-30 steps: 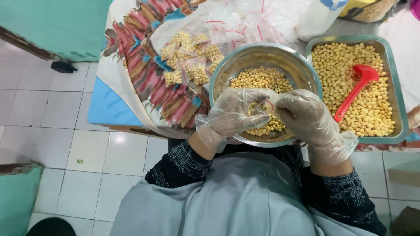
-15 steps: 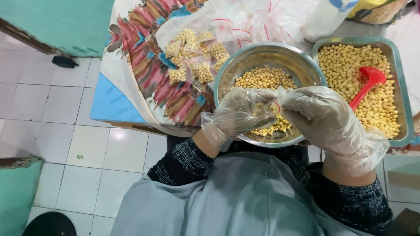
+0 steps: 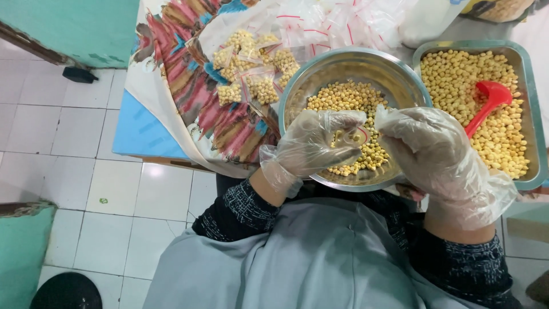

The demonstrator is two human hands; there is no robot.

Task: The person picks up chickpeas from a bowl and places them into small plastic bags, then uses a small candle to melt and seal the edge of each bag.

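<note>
White tiled floor (image 3: 74,171) below a table draped in a cloth patterned red, blue and brown (image 3: 194,97); nearest the camera, a grey apron over dark knitted sleeves; left hand (image 3: 311,146) and right hand (image 3: 432,154), both in clear plastic gloves, meet over the round steel bowl of yellow beans (image 3: 354,71), fingertips pinching a small clear zip bag (image 3: 351,137) between them. Beyond: filled small bags (image 3: 251,68); a rectangular metal tray of beans (image 3: 529,114) with a red plastic scoop (image 3: 486,103); empty zip bags (image 3: 349,23) farthest.

Both gloved hands, left hand (image 3: 311,146) and right hand (image 3: 426,151), pinch a small bag (image 3: 350,137) over a steel bowl (image 3: 400,80).
</note>
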